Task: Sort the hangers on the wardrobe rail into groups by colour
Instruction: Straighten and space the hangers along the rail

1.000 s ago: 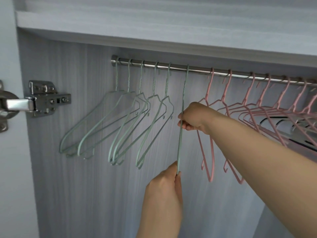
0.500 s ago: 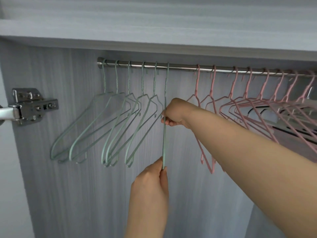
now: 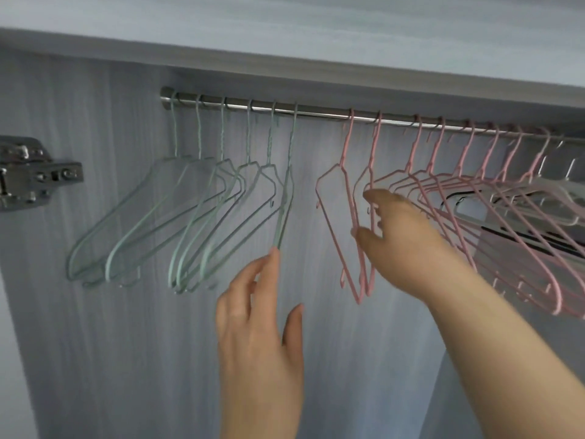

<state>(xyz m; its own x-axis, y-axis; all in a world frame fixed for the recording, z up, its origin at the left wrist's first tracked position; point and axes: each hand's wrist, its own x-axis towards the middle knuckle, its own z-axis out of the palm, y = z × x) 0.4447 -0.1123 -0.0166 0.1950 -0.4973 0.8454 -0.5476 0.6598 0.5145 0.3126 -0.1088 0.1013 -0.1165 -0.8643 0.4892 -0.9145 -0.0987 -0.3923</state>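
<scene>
The left hand [image 3: 253, 331] is raised below the rail [image 3: 316, 113] with its fingers straight and loosely spread, thumb held out to the side, gripping nothing. Its uppermost fingertip [image 3: 274, 253] sits right at the lower end of the sixth green hanger [image 3: 285, 204], the one hanging edge-on straight above this hand; whether skin and wire actually touch cannot be told. Up and to the left of the left hand hang the other green hangers [image 3: 177, 223], five of them fanned out with their lower ends swinging toward the wardrobe's side wall, all hooked on the rail's left end.

The right hand [image 3: 395, 236] reaches in from the lower right, fingers spread and only slightly bent, holding nothing firmly. Its fingers lie among the pink hangers [image 3: 474, 191]: the thumb tip is at the wire of the first pink hanger [image 3: 338, 223], which hangs just left of this hand, and the forefinger points up beside the second one. The picture is blurred here, so a true pinch cannot be made out. The rest of the pink group crowds behind and to the right of the right hand, along the rail.

Between the two hands, a bare stretch of rail separates green from pink. Far left of the left hand, a metal door hinge [image 3: 34, 175] is fixed to the side wall.
</scene>
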